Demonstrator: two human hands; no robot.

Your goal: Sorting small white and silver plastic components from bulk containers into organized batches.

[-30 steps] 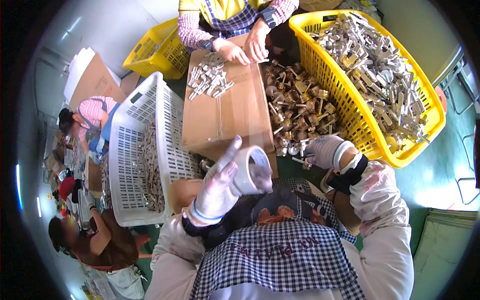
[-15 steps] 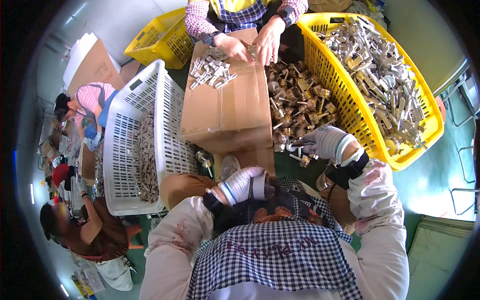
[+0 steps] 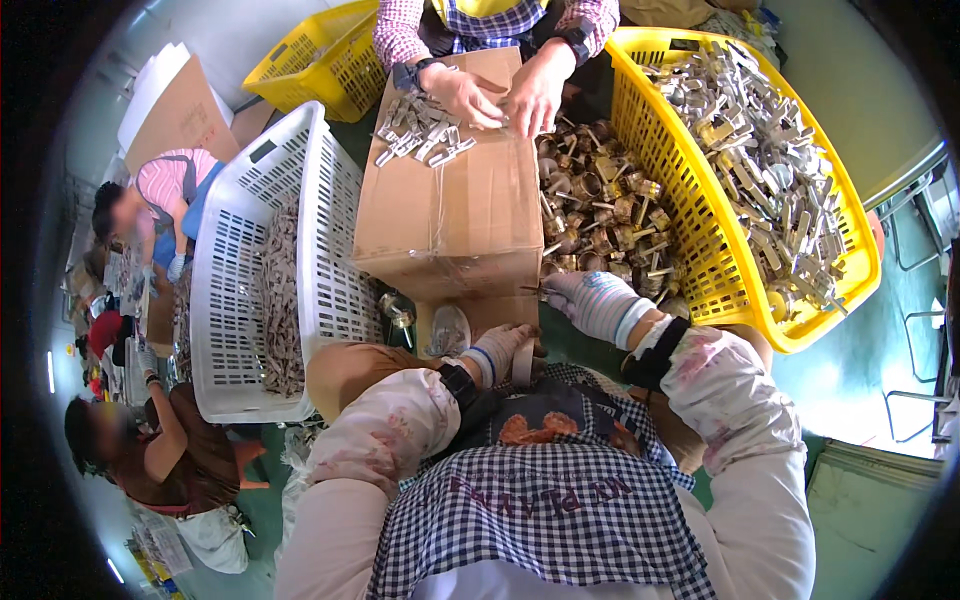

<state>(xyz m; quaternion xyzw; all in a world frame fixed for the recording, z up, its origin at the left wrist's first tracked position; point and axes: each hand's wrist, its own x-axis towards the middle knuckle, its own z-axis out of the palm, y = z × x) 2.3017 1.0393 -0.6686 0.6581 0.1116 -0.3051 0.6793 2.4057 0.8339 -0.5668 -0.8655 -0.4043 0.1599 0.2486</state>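
Observation:
My left hand [image 3: 495,353], in a striped glove, is closed round a pale ring-shaped piece [image 3: 522,364] just above my lap. My right hand [image 3: 592,300], gloved too, pinches at its fingertips; a thin dark rod-like piece [image 3: 531,289] sticks out from them toward the left. It hovers at the lower right corner of a cardboard box [image 3: 450,225], apart from my left hand. Beyond my right hand lies a heap of round metal clamp-like parts with stems [image 3: 615,215]. What the glove covers of each held piece is hidden.
A white basket [image 3: 325,230] of flat metal parts stands left. A yellow basket [image 3: 720,250] heaped with metal handles stands right. Across the box, a co-worker's hands [image 3: 500,100] handle small metal clips [image 3: 425,130]. Another yellow basket [image 3: 320,65] sits far left; more people work there.
My right hand has come from the metal heap leftward toward the box's near corner, a thin piece now showing at its fingertips. My left hand still holds the ring-shaped piece.

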